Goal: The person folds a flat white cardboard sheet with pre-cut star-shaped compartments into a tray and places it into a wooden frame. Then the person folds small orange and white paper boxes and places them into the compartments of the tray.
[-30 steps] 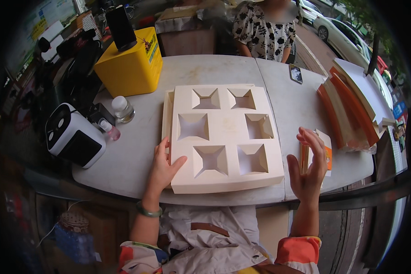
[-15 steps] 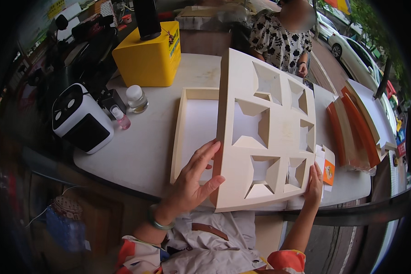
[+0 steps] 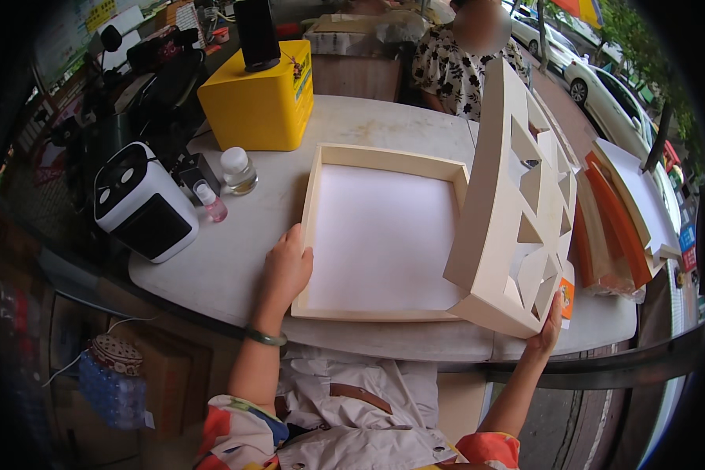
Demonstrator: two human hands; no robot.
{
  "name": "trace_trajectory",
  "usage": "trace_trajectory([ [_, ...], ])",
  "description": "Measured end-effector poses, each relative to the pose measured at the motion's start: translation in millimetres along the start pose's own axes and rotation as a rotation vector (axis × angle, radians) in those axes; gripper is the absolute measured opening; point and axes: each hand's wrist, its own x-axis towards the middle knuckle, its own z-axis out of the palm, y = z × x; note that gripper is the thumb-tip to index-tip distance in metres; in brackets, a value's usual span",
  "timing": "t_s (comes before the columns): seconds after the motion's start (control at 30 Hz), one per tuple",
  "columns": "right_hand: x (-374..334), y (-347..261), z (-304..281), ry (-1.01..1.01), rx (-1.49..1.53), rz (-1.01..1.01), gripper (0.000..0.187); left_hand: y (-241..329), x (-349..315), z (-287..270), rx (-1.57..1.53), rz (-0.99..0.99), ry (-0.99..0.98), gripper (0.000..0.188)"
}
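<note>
A shallow cream box (image 3: 385,315) with a white bottom lies open on the table. My left hand (image 3: 287,262) is closed on its left wall, with the fingertips hidden behind that wall. Tilted up on its side over the box's right part is a cream insert panel (image 3: 489,188) with several square cut-outs. My right hand (image 3: 550,323) grips this panel at its lower right corner. The panel hides the box's right side.
Across the light table (image 3: 251,219) sits a person in a flowered top (image 3: 454,70). To the left stand a white-and-black device (image 3: 145,202), a pink spray bottle (image 3: 211,204), a clear jar (image 3: 240,172) and a yellow box (image 3: 254,106). Orange and cream boards (image 3: 615,211) lean at the right.
The cut-out panel has swung up and to the right in my right hand, uncovering the box. My left hand has left the panel and moved left onto the box's wall.
</note>
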Motion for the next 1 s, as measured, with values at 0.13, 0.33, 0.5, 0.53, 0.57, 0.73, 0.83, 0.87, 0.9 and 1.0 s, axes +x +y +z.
trace_trajectory([
  [0.13,1.1,-7.3,-3.5,0.000,0.089,-0.003,0.041,-0.5,-2.0,-8.7,-0.058,0.045,0.062,0.044],
  [0.33,-0.8,-14.1,0.6,-0.094,0.204,-0.007,0.040,-23.1,-1.6,-0.5,-0.156,0.099,0.071,0.044],
  [0.5,-4.4,-22.5,10.5,0.024,0.308,-0.064,0.030,-20.5,-3.5,-6.3,-0.174,0.071,0.018,0.045],
  [0.53,-5.1,-24.4,9.1,0.054,0.294,-0.079,0.029,-20.6,-3.3,-5.4,-0.170,0.079,0.017,0.045],
  [0.57,-5.2,-25.1,8.8,0.082,0.283,-0.090,0.028,-20.9,-3.4,-5.8,-0.164,0.086,0.018,0.044],
  [0.73,2.7,-28.4,-23.9,-0.261,0.335,-0.021,0.039,-22.2,-3.0,-3.5,-0.128,0.099,0.007,0.044],
  [0.83,-7.7,-28.1,11.9,-0.007,0.425,-0.041,0.031,-24.3,-4.3,-5.2,-0.107,0.089,-0.003,0.045],
  [0.87,-7.7,-28.4,12.0,-0.012,0.426,-0.040,0.032,-23.9,-4.5,-5.6,-0.102,0.086,-0.011,0.045],
  [0.9,-7.6,-28.4,12.2,-0.017,0.427,-0.038,0.032,-23.8,-5.3,-5.4,-0.103,0.088,0.006,0.046],
  [1.0,5.7,-25.5,-20.9,-0.359,0.346,0.021,0.041,-13.1,-12.5,-5.6,-0.070,0.083,0.059,0.046],
])
